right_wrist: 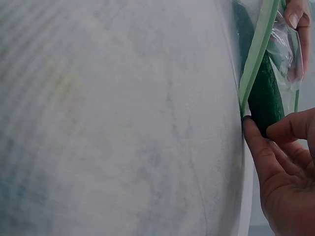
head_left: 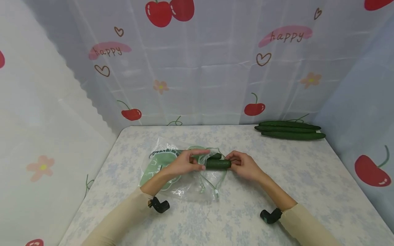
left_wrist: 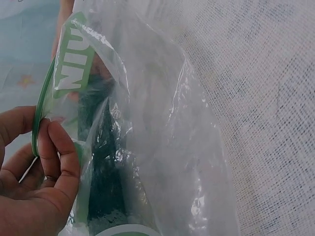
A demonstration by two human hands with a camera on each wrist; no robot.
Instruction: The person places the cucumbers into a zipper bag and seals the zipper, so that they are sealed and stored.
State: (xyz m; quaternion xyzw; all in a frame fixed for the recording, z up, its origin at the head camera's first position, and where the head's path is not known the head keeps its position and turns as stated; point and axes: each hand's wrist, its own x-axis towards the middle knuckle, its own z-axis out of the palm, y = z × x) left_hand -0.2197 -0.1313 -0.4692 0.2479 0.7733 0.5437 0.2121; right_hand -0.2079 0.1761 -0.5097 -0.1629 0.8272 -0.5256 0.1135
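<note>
A clear plastic bag (head_left: 184, 193) with green printing and a green zip strip (right_wrist: 257, 56) lies on the table. One cucumber (head_left: 218, 165) sticks partly out of its mouth, with another cucumber (head_left: 216, 156) just behind it. My left hand (head_left: 186, 162) pinches the bag's edge at the green strip, as the left wrist view shows. With thumb and fingers, my right hand (head_left: 244, 165) holds the near cucumber's right end. Through the plastic, a dark green length of cucumber (left_wrist: 106, 187) shows in the left wrist view.
Several long cucumbers (head_left: 290, 130) lie side by side at the table's back right corner. The table (head_left: 252, 218) has a pale floral cover. Printed curtains (head_left: 200, 78) hang behind it and at both sides.
</note>
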